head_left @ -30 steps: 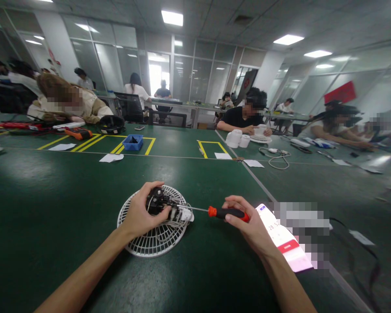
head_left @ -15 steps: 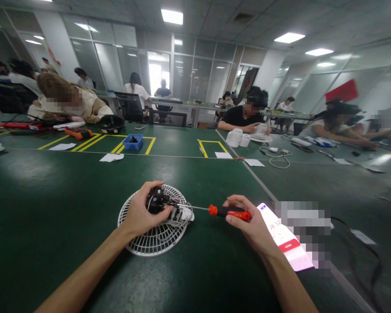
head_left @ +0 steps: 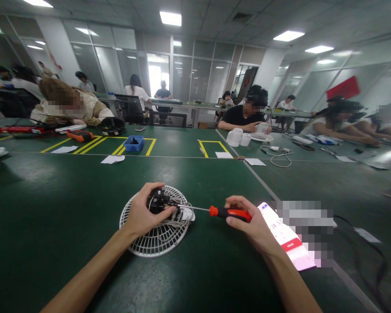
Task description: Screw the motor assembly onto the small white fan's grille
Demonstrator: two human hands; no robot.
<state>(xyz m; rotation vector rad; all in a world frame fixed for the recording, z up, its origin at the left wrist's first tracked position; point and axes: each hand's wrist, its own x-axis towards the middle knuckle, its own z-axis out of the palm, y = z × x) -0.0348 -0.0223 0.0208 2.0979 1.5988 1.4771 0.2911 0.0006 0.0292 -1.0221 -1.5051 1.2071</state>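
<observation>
A white round fan grille (head_left: 150,241) lies on the green table in front of me. On top of it sits a black fan motor (head_left: 156,200) with white wires and a white plastic part (head_left: 186,214) at its right. My left hand (head_left: 145,211) is closed around the motor, thumb along its near side. A red and black screwdriver (head_left: 230,212) lies level in my right hand (head_left: 244,215), fingers wrapped about the handle. Its metal shaft points left, and the tip reaches into the motor assembly, where the exact contact point is hidden.
A lit phone (head_left: 288,239) lies right of my right hand, beside a blurred patch and a dark cable. Farther off are a blue bin (head_left: 133,143), paper slips (head_left: 113,159), white cups (head_left: 235,137) and a coiled cable (head_left: 280,156). Several people sit around the tables.
The view has shifted slightly. Both hands, the motor and the screwdriver keep nearly the same placement; the screwdriver handle appears turned a little.
</observation>
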